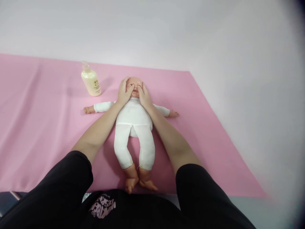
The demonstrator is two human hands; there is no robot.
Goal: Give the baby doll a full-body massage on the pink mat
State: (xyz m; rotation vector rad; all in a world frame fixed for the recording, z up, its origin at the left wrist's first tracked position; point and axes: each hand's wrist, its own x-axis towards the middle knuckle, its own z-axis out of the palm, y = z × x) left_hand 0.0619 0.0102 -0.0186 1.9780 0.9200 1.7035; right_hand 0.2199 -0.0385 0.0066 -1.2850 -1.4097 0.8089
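A baby doll [134, 113] with a white cloth body lies face up on the pink cloth, its arms spread and its feet toward me. My left hand [124, 93] cups the left side of its head, fingers along the side and thumb on the cheek beside the nose. Mirroring it, my right hand [145, 95] wraps the other side of the head, thumb close to the nose and mouth. Between the two thumbs the doll's mouth shows. The sides of its head are hidden under my palms and fingers.
A pump bottle [91, 82] of pale yellow liquid stands on the pink cloth [190, 105], left of the doll's head. Behind and to the right is a white wall [152, 31]. The cloth's near edge runs along my body, close to the doll's feet.
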